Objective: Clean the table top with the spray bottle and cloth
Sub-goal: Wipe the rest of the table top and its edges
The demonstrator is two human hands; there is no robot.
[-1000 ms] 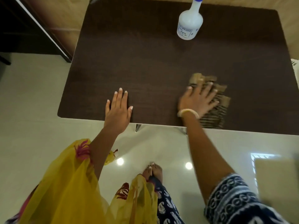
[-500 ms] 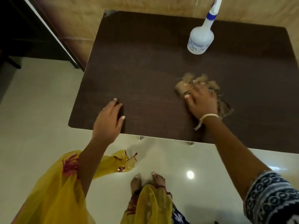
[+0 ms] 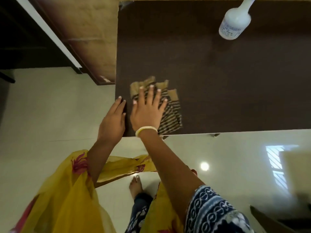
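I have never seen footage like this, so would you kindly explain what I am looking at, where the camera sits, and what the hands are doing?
There is no machine here: a person wears a camera on the head, looking down at their own two hands. The dark brown table is being cleaned. The right hand presses flat, fingers spread, on a striped cloth near the table's near left corner. The left hand rests on the table's left edge, holding nothing. A white spray bottle stands untouched at the far side.
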